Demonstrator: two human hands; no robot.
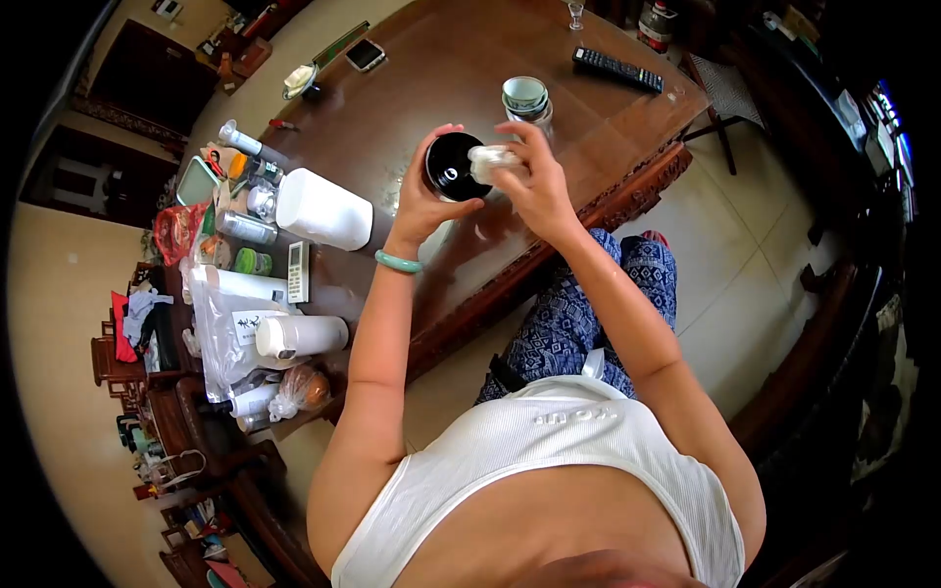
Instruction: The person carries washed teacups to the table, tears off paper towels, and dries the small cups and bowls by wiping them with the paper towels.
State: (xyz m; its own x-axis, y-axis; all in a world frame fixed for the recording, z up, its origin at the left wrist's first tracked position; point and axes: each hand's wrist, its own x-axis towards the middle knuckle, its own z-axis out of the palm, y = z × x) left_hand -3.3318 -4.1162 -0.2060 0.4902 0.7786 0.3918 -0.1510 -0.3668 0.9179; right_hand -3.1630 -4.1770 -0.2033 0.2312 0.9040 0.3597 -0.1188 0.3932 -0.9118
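Note:
In the head view, my left hand (423, 208), with a green bangle at the wrist, is wrapped round a black, round, cup-like vessel (449, 157) above the table. The vessel's dark circular face points up toward me, with a small pale spot or reflection in it. My right hand (541, 188) pinches a crumpled white wad (490, 163), perhaps tissue or cloth, at the vessel's right rim. The wad is slightly blurred and covers part of that rim. Just beyond my right hand stand stacked pale green bowls (524, 94).
The brown table (441, 59) bears a black remote (618, 71) and a phone (366, 55) on its far side. To the left crowd a white container (323, 209), a white bottle (304, 336), a white remote (298, 272) and plastic bags (221, 328). A carved table edge (637, 191) runs at right.

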